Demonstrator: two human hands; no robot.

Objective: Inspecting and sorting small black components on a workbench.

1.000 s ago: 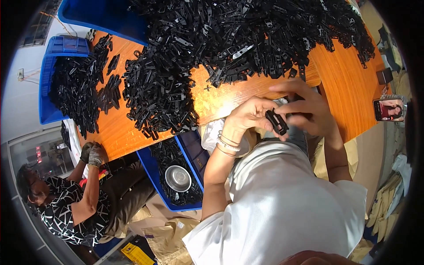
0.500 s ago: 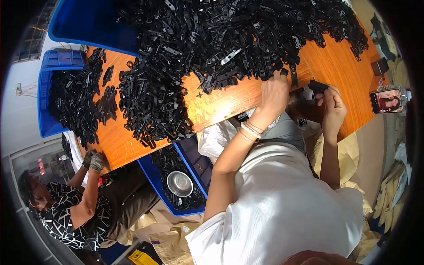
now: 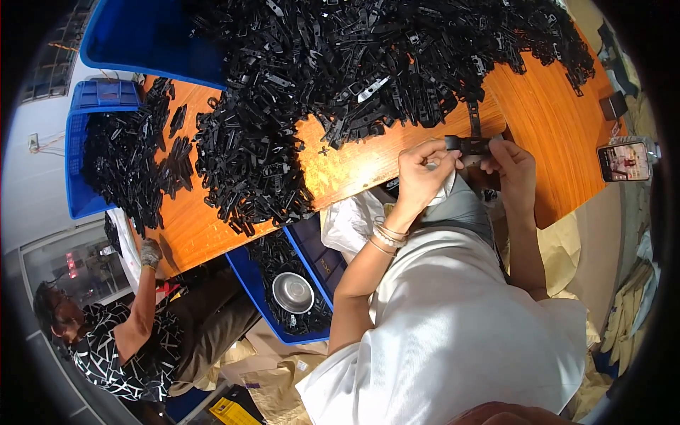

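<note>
Between my two hands, over the near table edge, is a black plastic clip-like part (image 3: 473,146). My left hand (image 3: 425,172), with bracelets at the wrist, is closed, and its fingertips pinch the left end of the part. The fingers of my right hand (image 3: 515,168) are closed on its right end. Just beyond the part, a slim black strap-like piece (image 3: 474,119) lies on the table, reaching from the heap toward me. The large heap of black plastic parts (image 3: 319,64) spreads over the table beyond my hands.
The orange wooden table (image 3: 347,163) runs across. Blue crates (image 3: 152,42) stand at the left; a lower blue crate (image 3: 244,283) holds black parts and a metal bowl (image 3: 293,293). A gloved person (image 3: 127,326) works at lower left. A phone (image 3: 625,162) stands at the right edge.
My left hand has come back from the heap toward me and now meets the black part. My right hand has shifted left with it. The other person's hands have moved apart.
</note>
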